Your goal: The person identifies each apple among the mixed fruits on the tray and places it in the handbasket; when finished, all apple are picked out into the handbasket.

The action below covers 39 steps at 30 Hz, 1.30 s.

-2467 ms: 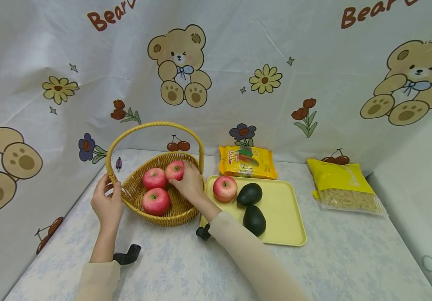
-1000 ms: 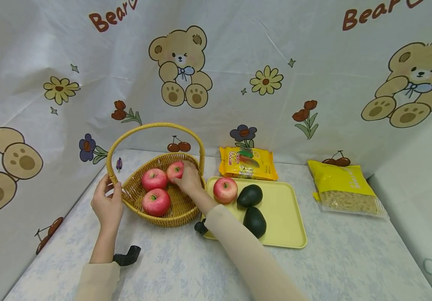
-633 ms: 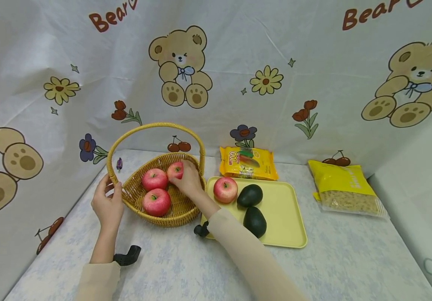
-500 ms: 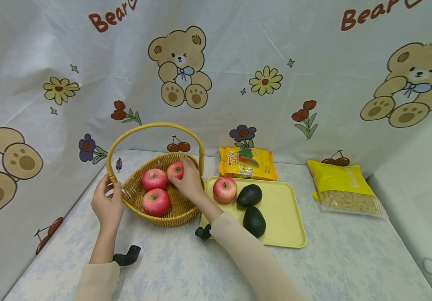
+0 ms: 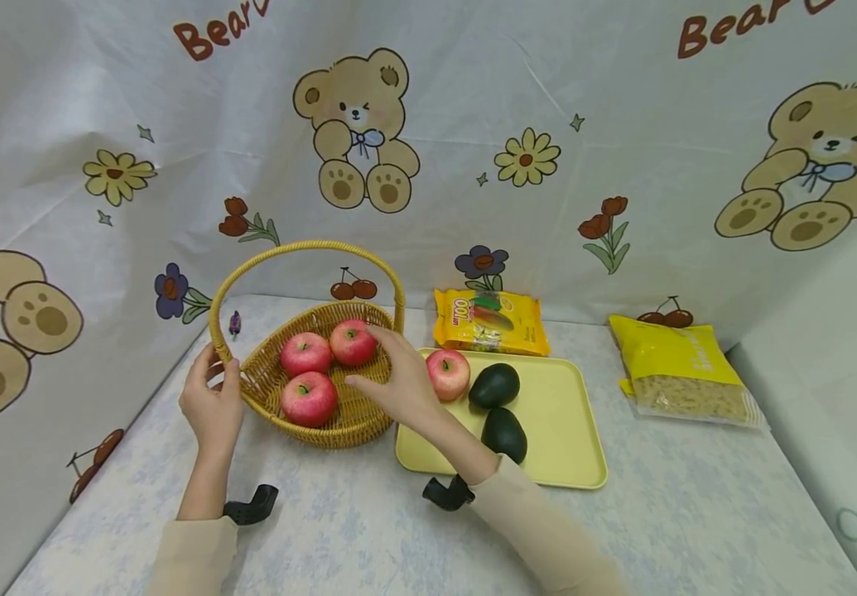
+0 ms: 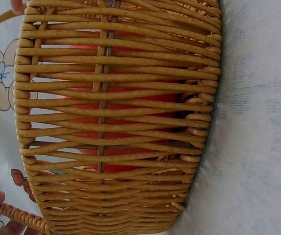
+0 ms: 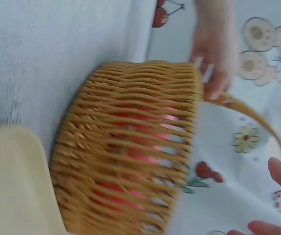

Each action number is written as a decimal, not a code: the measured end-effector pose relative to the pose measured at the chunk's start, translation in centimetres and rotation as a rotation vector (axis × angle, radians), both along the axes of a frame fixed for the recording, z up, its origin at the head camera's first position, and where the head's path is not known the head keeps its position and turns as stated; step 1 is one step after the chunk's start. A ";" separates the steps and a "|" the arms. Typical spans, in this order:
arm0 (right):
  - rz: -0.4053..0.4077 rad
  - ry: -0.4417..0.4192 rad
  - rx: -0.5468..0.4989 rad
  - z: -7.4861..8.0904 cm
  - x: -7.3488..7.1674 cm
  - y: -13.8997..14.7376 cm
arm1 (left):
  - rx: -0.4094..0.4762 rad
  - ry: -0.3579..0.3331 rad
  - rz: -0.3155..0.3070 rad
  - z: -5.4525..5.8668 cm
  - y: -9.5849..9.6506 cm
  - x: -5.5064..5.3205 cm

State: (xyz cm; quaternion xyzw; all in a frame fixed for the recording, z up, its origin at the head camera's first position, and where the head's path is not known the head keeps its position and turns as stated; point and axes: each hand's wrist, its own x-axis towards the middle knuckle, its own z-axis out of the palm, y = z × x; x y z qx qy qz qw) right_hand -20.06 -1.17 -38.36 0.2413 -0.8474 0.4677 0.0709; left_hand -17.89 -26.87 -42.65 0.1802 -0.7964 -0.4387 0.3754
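A wicker basket (image 5: 353, 434) with a tall arched handle (image 5: 309, 246) stands at the left of the table. My left hand (image 5: 212, 403) grips the foot of the handle on the basket's left side. Inside lie three red apples: one at the back right (image 5: 353, 343), one at the left (image 5: 305, 354) and one in front (image 5: 309, 399). Over the basket's right rim is my right hand (image 5: 409, 387), thumb and fingers spread, nothing held. Its fingertips are close to the back right apple. Woven walls fill both wrist views, red apples showing through the gaps.
Right of the basket, a pale yellow tray (image 5: 570, 422) holds another apple (image 5: 449, 374) and two dark green avocados, one behind (image 5: 494, 386) and one in front (image 5: 504, 435). Behind it lies a yellow packet (image 5: 491, 321). A yellow-topped bag (image 5: 685, 372) lies far right; patterned cloth hangs behind.
My right hand has let go of the back right apple and moved back to the right and toward me, fingers spreading. The apple stays in the basket. My left hand has not moved.
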 end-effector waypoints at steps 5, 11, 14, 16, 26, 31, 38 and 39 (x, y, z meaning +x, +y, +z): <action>-0.023 -0.005 -0.039 1.4 1.4 2.9 | -0.004 0.006 0.006 0.1 -0.2 0.0; -0.081 0.007 -0.049 1.7 1.7 5.6 | -0.011 0.006 0.007 0.1 -0.2 0.0; -0.105 0.015 -0.062 1.7 1.6 6.8 | -0.009 0.000 0.007 0.1 -0.2 0.0; -0.119 0.029 -0.080 1.5 1.3 7.5 | -0.006 -0.005 0.005 0.1 -0.1 0.0; -0.207 0.001 -0.132 0.1 -0.6 10.7 | -0.004 0.004 0.002 0.0 0.0 0.0; -0.205 -0.040 -0.126 -0.6 -1.4 11.3 | -0.003 0.001 0.003 0.1 -0.1 0.1; -0.207 -0.104 -0.086 -1.9 -2.2 11.1 | 0.002 -0.004 -0.001 0.0 -0.1 0.0; -0.206 -0.116 -0.081 -2.1 -2.3 11.0 | 0.001 -0.005 -0.001 0.0 -0.1 0.0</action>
